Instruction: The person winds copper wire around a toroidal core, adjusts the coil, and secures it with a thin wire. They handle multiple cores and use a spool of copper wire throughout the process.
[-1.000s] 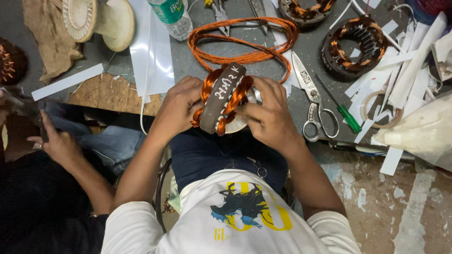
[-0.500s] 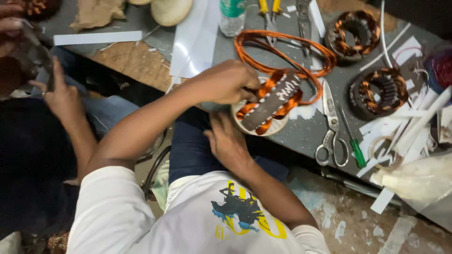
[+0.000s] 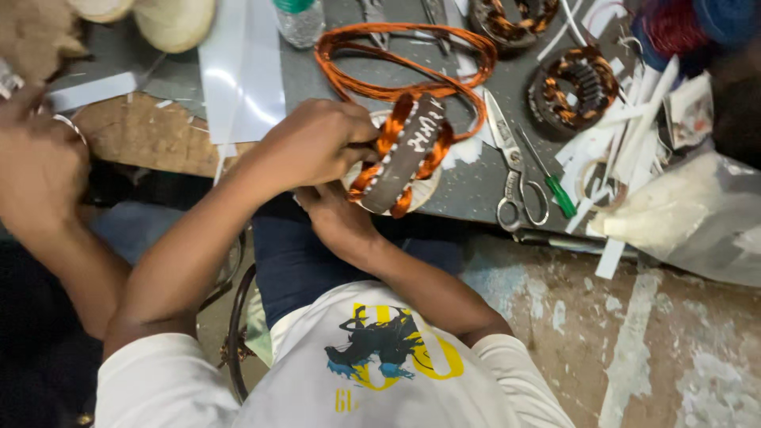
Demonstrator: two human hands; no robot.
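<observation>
A motor stator (image 3: 406,155), a grey steel ring wound with orange copper coils, stands on edge and tilted at the near rim of the grey workbench (image 3: 476,190). My left hand (image 3: 313,143) grips its left side, fingers curled over the windings. My right hand (image 3: 337,220) reaches in from below and holds the stator's lower left edge; its fingertips are hidden behind the ring. A white disc lies partly hidden under the stator.
A loop of orange copper wire (image 3: 404,59) lies behind the stator. To the right are scissors (image 3: 515,178), a green-handled screwdriver (image 3: 556,189), two more stators (image 3: 575,83), white paper strips (image 3: 634,135) and a plastic bag (image 3: 682,214). Another person's hand (image 3: 40,158) is at far left.
My right hand has left the stator's right side and gone beneath it on the left. My left hand now grips over the top. The stator has tilted.
</observation>
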